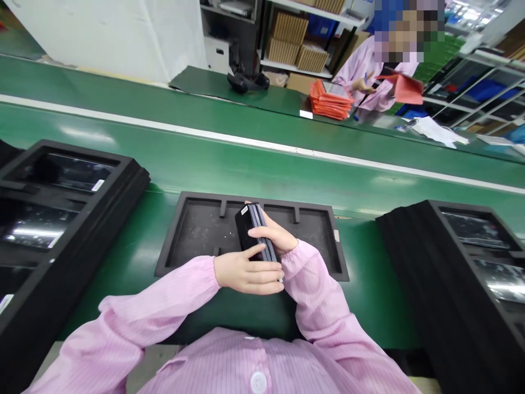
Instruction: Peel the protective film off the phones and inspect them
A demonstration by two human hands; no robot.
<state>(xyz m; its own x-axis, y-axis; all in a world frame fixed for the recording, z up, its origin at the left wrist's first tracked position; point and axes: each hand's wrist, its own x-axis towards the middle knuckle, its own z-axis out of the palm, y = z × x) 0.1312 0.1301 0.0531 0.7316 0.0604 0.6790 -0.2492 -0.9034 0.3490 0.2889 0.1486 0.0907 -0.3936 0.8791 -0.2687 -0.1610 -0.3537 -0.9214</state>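
Both my hands grip a small stack of dark, phone-like slabs (245, 225) with glossy black faces and a white label at the top corner. My left hand (249, 271) wraps the near end, its fingers lying across the lower edge. Around the right side of the stack curls my right hand (275, 232), its thumb over the edges. I cannot make out exactly how many slabs there are. Beneath the hands lies a shallow black foam tray (197, 230) with short divider ribs; no slab shows in its visible part.
Stacked black foam trays (118, 202) holding dark glossy panels rise at the left, and another tray stack (414, 262) at the right. The green bench (229, 158) has a white strip. Across it, a person (363, 71) handles orange sleeves beside an orange pile (330, 104).
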